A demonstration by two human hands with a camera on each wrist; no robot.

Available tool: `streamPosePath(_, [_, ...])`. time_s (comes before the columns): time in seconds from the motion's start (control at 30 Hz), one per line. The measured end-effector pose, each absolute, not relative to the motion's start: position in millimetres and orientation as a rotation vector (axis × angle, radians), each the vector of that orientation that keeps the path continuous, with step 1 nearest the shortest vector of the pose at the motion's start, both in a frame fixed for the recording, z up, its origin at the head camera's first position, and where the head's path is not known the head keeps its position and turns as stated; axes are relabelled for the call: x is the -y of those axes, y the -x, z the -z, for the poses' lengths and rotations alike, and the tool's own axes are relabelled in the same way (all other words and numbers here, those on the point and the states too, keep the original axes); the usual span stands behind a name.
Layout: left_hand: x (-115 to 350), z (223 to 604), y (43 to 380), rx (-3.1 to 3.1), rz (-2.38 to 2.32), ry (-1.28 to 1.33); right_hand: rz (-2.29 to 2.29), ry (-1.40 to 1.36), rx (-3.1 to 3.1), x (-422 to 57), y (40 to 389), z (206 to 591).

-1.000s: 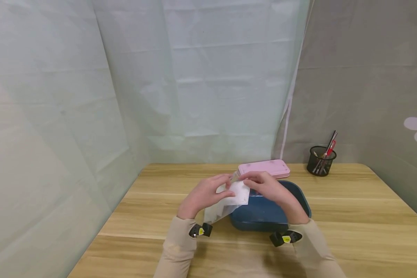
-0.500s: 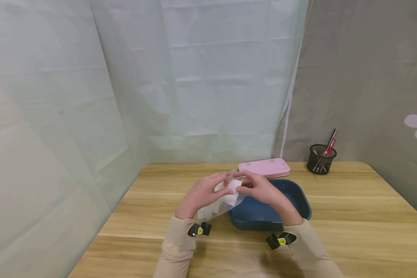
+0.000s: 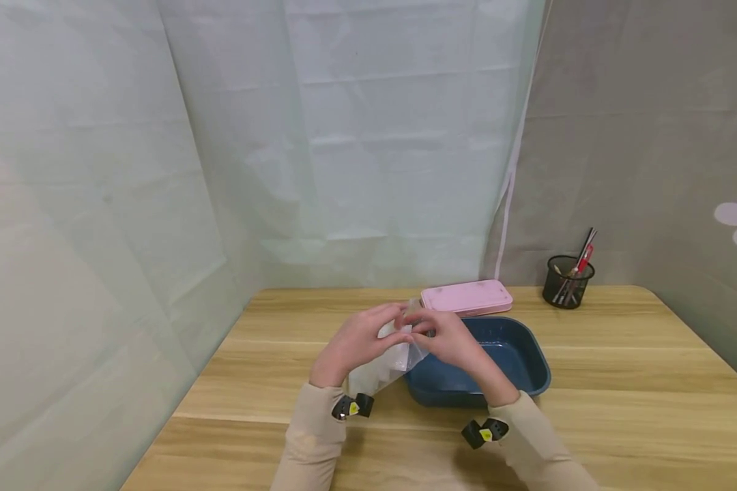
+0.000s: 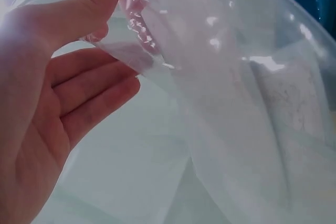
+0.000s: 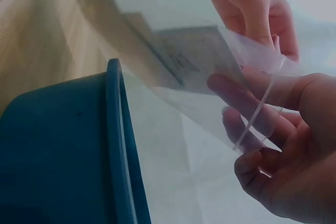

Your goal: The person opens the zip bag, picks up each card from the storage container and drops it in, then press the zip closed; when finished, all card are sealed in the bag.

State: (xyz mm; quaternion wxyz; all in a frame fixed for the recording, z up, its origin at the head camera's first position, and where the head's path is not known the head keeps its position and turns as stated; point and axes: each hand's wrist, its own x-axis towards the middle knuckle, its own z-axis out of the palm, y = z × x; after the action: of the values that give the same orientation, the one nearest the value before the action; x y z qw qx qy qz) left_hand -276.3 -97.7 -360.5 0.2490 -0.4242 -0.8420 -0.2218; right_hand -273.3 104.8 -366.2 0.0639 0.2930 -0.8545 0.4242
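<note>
My left hand [image 3: 359, 344] pinches the mouth of a clear zip bag [image 3: 374, 376] between thumb and fingers, just left of a dark blue basin [image 3: 539, 368]. The fingers of my right hand [image 3: 454, 341] reach through that mouth. In the right wrist view, a small pale card [image 5: 197, 53] with a faint grey drawing lies inside the bag, its near edge at my right thumb and fingertip. Other flat pieces [image 5: 118, 24] show further down in the bag. Through the film in the left wrist view appears a pale printed piece [image 4: 294, 98].
Behind the basin lies a pink case [image 3: 467, 296]. A black mesh pen cup [image 3: 565, 290] with pens and a red-handled tool stands at the back right. Cloth curtains [image 3: 368, 170] close off the wooden table [image 3: 270, 423] at the back and sides.
My right hand has moved left with the card, from over the basin into the mouth of the bag. The left hand keeps its pinch on the bag nearly in place.
</note>
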Motion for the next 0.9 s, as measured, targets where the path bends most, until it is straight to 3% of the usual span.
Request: streamPosePath(0.9, [97, 358, 282, 2.157, 0.449, 0.997, -1.153, -0.884, 2.313, -116, 271, 353])
